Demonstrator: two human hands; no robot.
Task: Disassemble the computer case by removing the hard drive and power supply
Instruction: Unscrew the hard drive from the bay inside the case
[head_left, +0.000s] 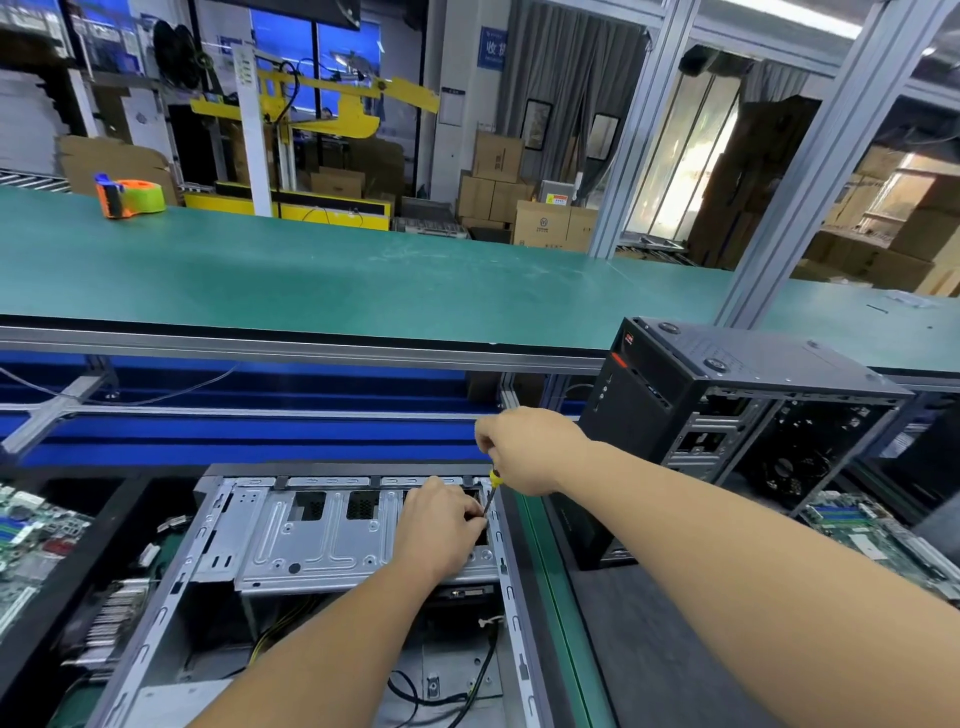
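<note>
An open computer case (156, 613) lies on its side in front of me, its silver drive cage (322, 540) across the top. My right hand (524, 449) grips the yellow-and-black handle of a screwdriver (492, 491), the shaft pointing down at the cage's right end. My left hand (441, 525) rests on the cage there, fingers curled at the screwdriver's tip. Loose black and yellow cables (467, 691) lie inside the case below. The hard drive and power supply are not clearly visible.
A second black tower case (727, 415) stands open at the right. Motherboards lie at the far left (26, 545) and the far right (878, 535). A green conveyor belt (363, 275) runs behind, with an orange-green tape dispenser (130, 197) on it. An aluminium post (810, 182) rises at the right.
</note>
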